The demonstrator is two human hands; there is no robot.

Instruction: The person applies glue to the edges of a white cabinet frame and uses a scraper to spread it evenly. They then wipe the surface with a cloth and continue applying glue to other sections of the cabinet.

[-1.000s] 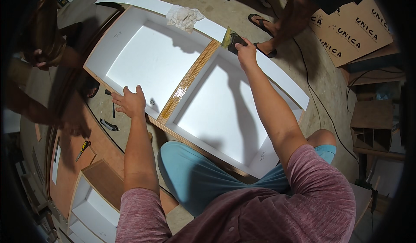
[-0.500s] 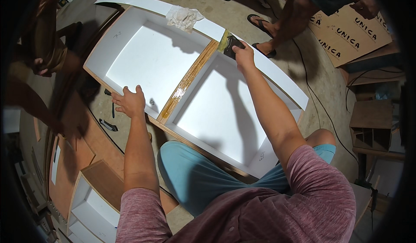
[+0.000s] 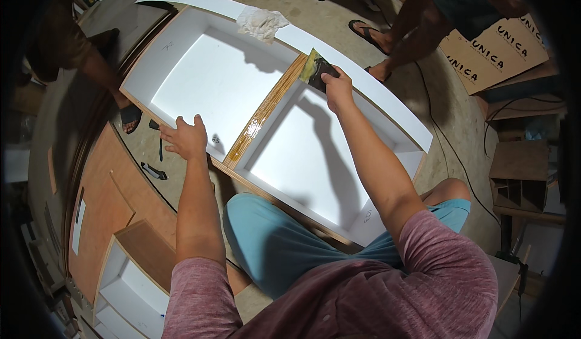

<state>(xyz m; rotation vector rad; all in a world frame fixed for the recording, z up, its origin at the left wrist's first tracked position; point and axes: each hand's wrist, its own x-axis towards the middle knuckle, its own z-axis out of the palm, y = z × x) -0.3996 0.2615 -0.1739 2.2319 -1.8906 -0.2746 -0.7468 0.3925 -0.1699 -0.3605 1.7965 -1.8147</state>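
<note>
A flat dark spreader is clamped between the thumb and fingers of the right hand, its yellow-smeared edge turned away from the grip, to the left. Just past that edge lies the far end of a wooden divider; whether the two are touching cannot be told. From there the divider is seen running left of the grip and back toward the body, its top coated with something glossy and amber — shiniest partway along.

By this divider a white box is split into two compartments, one to the left of the grip, the other below it and to its right. The right forearm is stretched over the latter, and a shadow is cast on its white bottom.

Well to the left of the grip and nearer the body, the left hand is placed at the box's near rim, its fingers spread apart — nothing is held in it. Below that hand, a grey and black tool is seen on the floor.

Beyond the grip, a curved white strip is set along the box's far side, with a crumpled cloth draped over it, up and to the left.
</note>
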